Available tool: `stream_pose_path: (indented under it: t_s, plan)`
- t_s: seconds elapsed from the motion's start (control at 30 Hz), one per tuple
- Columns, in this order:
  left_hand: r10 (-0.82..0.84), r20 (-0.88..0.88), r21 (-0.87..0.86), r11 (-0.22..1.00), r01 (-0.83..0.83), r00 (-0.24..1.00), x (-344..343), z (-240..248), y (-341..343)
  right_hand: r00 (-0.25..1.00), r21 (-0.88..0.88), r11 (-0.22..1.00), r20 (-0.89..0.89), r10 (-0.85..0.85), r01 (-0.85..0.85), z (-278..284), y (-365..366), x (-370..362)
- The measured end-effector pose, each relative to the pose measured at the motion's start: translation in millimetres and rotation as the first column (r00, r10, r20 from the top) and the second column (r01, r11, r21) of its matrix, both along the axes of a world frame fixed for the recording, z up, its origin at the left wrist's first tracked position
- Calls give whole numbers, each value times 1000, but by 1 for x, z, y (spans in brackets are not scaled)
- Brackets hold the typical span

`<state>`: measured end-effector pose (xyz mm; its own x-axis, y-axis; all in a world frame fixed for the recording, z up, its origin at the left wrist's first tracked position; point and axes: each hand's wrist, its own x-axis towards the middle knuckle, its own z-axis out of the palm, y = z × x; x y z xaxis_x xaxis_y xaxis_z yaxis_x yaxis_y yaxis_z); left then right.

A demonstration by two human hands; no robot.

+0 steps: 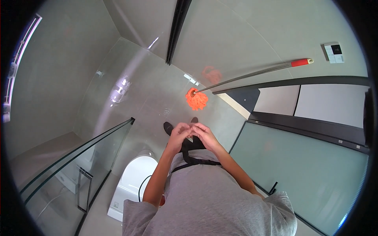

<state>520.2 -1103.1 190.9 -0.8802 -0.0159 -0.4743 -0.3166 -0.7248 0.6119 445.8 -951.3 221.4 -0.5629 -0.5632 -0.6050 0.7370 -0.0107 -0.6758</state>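
Note:
My left hand [180,134] and my right hand [205,136] meet in front of my waist, just above the black straps on my grey shirt. The fingers of both are bent in and pressed together at the tips. Whatever may be between them is too small or hidden to make out. Beyond my hands, a mop with an orange head [197,100] rests on the tiled floor. Its metal pole leans against the wall and ends in a red grip [300,63]. Neither hand touches the mop.
A white toilet [138,175] stands at my left, beside a glass shower door [98,157] with a dark handle. To my right is a frosted glass door [303,169] in a black frame. A wall switch [334,53] sits at the far right. Light glares off the floor tiles.

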Motion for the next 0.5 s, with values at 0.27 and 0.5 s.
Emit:
stream_pose_path:
  t_s: [0.27,0.5]
  plan:
    - [2,-32,-13,1000,-2,999,1,0,-1,998,-49,998,61,-33,36,5,-3,2]
    - [-12,-36,-26,1000,11,999,2,3,-1,997,-90,995,73,-24,31,2,1,3]
